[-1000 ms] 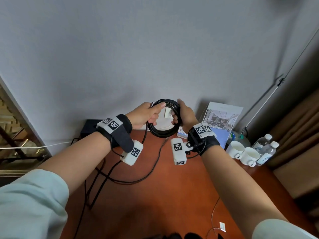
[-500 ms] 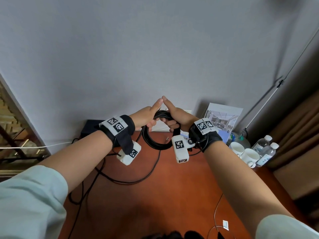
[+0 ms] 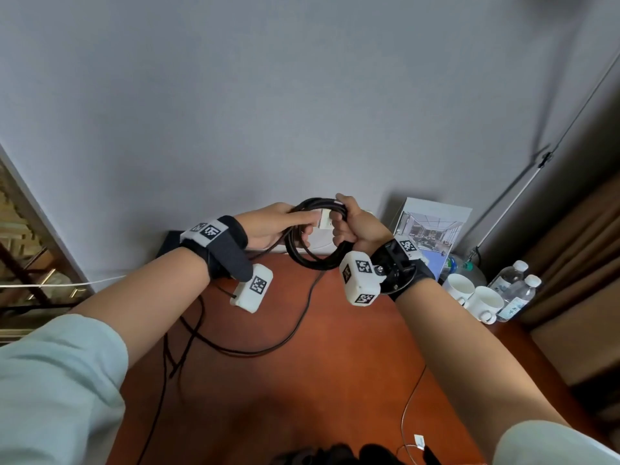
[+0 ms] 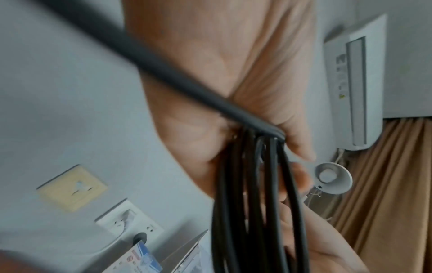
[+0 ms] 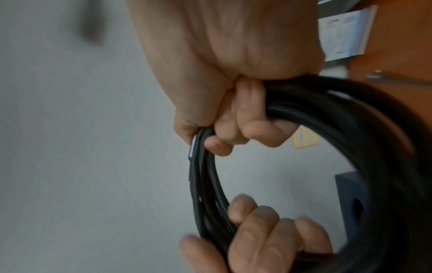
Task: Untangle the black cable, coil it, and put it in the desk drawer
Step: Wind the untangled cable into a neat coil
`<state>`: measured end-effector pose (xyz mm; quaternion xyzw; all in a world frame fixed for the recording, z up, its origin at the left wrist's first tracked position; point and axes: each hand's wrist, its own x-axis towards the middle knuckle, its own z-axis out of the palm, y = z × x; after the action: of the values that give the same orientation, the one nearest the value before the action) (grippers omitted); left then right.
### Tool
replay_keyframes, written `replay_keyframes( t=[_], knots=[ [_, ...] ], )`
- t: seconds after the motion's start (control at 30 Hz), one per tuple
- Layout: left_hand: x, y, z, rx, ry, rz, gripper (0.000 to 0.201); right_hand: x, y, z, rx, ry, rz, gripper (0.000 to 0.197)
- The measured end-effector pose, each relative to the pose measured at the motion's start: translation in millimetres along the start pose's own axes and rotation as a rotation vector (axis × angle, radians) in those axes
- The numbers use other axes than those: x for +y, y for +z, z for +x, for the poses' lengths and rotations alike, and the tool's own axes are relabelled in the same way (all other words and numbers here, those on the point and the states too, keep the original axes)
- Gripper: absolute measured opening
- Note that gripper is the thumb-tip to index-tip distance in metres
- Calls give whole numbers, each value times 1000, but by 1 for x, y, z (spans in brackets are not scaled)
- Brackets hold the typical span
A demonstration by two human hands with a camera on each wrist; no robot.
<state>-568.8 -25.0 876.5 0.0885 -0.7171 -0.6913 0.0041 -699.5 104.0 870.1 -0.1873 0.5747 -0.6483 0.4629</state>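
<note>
The black cable is wound into a coil [image 3: 313, 260] of several loops, held up in front of the wall above the wooden desk [image 3: 318, 380]. My left hand [image 3: 268, 224] grips the coil's left side, its fingers [image 5: 257, 230] curled round the strands [image 4: 252, 203]. On the right side of the coil [image 5: 350, 129], my right hand [image 3: 359, 226] is a closed fist round the bundle. A loose tail [image 3: 298, 323] hangs from the coil and lies in a curve on the desk. No drawer is in view.
Two white cups [image 3: 458, 286] and water bottles [image 3: 516, 293] stand at the desk's right back corner, beside a propped picture card [image 3: 432, 226]. A black box [image 3: 171, 243] sits against the wall at left. Other dark cords [image 3: 164, 380] and a thin white wire [image 3: 407, 414] cross the desk.
Half a second ago both hands met at the coil's top. Now they have drawn apart to its left and right sides, and the coil sits a little higher.
</note>
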Motion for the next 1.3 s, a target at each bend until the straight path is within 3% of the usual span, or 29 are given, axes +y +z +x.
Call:
replay_keyframes(
  t=[0.1, 0.17, 0.3, 0.4, 0.53, 0.6, 0.67, 0.77, 0.87, 0.97, 1.03, 1.13, 1.3],
  knots=[
    [-4, 2, 1, -2, 19, -218, 28, 5, -5, 6, -25, -21, 239, 60],
    [-1, 7, 5, 43, 10, -230, 34, 11, -7, 7, -14, -45, 260, 55],
    [5, 11, 3, 141, 23, 54, 43, 12, -18, 6, -21, -75, -1, 38],
    [8, 8, 2, 191, 22, 235, 43, -1, -26, -5, -22, -54, -334, 36],
    [12, 13, 4, 169, 1, 374, 43, -13, -6, -11, 52, -131, -672, 51],
    [14, 19, 6, 149, -8, 426, 44, -13, 9, -7, 127, -231, -760, 63],
    [14, 25, 8, 127, -6, 365, 46, -10, 18, -4, 248, -287, -781, 60],
    [14, 27, 7, 114, 23, 255, 40, -6, 15, 4, 362, -274, -669, 46],
    [10, 20, 4, 53, 54, 130, 29, -3, 6, 11, 475, -179, -290, 51],
    [8, 15, 3, -22, 73, 8, 22, 3, 1, 10, 466, -138, 35, 40],
    [8, 17, 4, 10, 79, -3, 25, 9, 1, 10, 440, -141, 141, 34],
    [10, 22, 8, 161, 59, 74, 41, 15, 4, 7, 380, -115, 108, 36],
    [10, 20, 10, 305, -3, 195, 52, 3, 12, -2, 358, -158, -275, 54]
  ],
)
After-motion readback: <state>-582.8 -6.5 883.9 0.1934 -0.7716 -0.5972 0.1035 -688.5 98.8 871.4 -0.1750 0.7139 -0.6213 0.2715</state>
